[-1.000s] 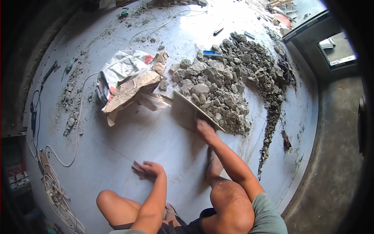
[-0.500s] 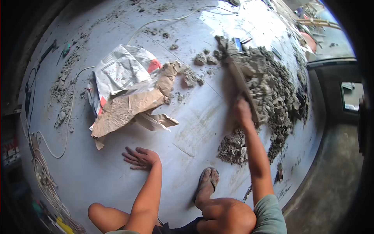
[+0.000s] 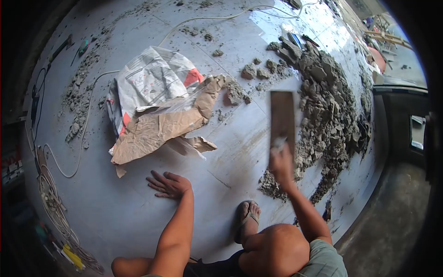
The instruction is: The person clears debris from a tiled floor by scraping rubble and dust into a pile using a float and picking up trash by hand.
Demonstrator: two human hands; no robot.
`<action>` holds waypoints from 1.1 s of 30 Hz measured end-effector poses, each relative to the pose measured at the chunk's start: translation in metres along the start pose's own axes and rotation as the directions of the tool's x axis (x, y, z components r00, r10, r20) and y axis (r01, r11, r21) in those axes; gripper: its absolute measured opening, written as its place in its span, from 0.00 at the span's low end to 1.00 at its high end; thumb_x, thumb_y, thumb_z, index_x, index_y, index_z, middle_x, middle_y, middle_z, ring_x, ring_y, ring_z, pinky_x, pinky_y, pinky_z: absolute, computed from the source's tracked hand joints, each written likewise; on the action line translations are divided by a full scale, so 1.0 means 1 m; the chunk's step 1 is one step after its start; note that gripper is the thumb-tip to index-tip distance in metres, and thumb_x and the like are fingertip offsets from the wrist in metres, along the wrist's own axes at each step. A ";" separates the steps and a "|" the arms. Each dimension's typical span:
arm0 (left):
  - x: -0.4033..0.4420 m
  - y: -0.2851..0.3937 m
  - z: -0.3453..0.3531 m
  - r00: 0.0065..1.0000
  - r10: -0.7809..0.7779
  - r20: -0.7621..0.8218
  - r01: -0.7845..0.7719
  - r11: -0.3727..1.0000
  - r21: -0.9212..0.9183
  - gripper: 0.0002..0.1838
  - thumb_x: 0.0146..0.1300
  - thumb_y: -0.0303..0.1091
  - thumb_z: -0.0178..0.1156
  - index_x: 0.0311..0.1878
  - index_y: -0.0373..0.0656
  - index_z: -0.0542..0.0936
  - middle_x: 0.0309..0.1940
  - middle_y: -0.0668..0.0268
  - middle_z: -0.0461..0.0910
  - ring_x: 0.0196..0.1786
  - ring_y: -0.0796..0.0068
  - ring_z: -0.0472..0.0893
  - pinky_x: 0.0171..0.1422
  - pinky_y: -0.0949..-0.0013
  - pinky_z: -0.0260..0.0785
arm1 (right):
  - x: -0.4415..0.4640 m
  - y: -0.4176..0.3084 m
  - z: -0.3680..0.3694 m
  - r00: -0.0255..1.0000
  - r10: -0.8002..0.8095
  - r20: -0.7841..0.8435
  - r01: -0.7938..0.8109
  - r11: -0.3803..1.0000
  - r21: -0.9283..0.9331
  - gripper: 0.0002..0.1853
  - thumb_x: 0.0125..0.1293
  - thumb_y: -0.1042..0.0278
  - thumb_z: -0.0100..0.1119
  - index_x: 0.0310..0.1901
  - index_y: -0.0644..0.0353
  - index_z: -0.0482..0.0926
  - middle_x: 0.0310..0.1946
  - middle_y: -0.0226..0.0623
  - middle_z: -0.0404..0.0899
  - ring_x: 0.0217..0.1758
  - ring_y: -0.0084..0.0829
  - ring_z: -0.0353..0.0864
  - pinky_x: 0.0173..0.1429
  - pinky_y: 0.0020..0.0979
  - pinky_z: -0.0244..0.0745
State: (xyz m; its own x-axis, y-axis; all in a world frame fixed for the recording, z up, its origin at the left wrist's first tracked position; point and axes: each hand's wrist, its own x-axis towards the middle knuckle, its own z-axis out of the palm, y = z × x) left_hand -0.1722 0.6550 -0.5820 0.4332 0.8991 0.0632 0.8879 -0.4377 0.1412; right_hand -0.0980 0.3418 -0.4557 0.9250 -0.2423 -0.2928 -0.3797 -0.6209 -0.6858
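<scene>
My right hand [image 3: 281, 164] is wrapped round the handle of a long flat rectangular trowel [image 3: 282, 113], slightly blurred by motion. The blade lies at the left edge of a long heap of grey broken mortar [image 3: 330, 87]. A smaller part of the rubble [image 3: 272, 184] sits just below my right hand. My left hand [image 3: 169, 184] rests on the pale tiled floor [image 3: 152, 212], palm down and fingers spread. Beyond it lies a torn, crumpled paper bag [image 3: 157, 87], white and red outside with brown paper at its opening.
A white cable [image 3: 221, 17] crosses the floor behind the bag. More crumbs [image 3: 76, 122] are scattered at the left, near a hammer-like tool [image 3: 60, 49]. Coiled cord [image 3: 53, 203] lies at the lower left. A floor edge [image 3: 364, 207] drops off at the right.
The trowel has moved off the heap to the left and turned, its broad face now showing. My right hand has come nearer to me. My left hand stays planted on the floor.
</scene>
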 end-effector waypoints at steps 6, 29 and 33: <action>-0.002 0.001 -0.002 0.999 -0.006 0.031 0.007 1.000 -0.022 0.31 0.75 0.49 0.40 0.78 0.52 0.60 0.81 0.59 0.48 0.83 0.57 0.45 0.79 0.35 0.29 | -0.072 -0.034 0.114 0.865 -0.192 0.463 0.088 0.968 0.236 0.12 0.73 0.67 0.52 0.49 0.62 0.62 0.29 0.60 0.77 0.34 0.65 0.77 0.38 0.57 0.69; -0.002 0.008 -0.002 1.000 0.005 0.018 -0.005 1.000 0.006 0.31 0.75 0.48 0.42 0.78 0.52 0.59 0.81 0.58 0.47 0.83 0.55 0.45 0.79 0.34 0.32 | 0.125 -0.079 0.154 0.914 -0.377 0.153 0.361 0.925 0.122 0.15 0.71 0.63 0.53 0.45 0.67 0.64 0.29 0.64 0.79 0.34 0.65 0.80 0.38 0.61 0.71; -0.005 0.004 0.001 1.000 -0.001 0.018 0.001 1.000 0.013 0.30 0.75 0.49 0.41 0.78 0.52 0.59 0.81 0.58 0.49 0.83 0.55 0.46 0.79 0.33 0.33 | 0.220 -0.121 0.173 0.761 -0.631 0.150 0.607 0.775 0.178 0.18 0.67 0.63 0.53 0.46 0.73 0.65 0.31 0.66 0.80 0.39 0.65 0.81 0.45 0.59 0.76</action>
State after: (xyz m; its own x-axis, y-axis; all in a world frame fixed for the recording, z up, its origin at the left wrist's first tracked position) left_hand -0.1706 0.6486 -0.5828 0.4351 0.8992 0.0456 0.8902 -0.4372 0.1283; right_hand 0.1490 0.4923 -0.5527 0.9413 0.3192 0.1097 0.2644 -0.4952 -0.8276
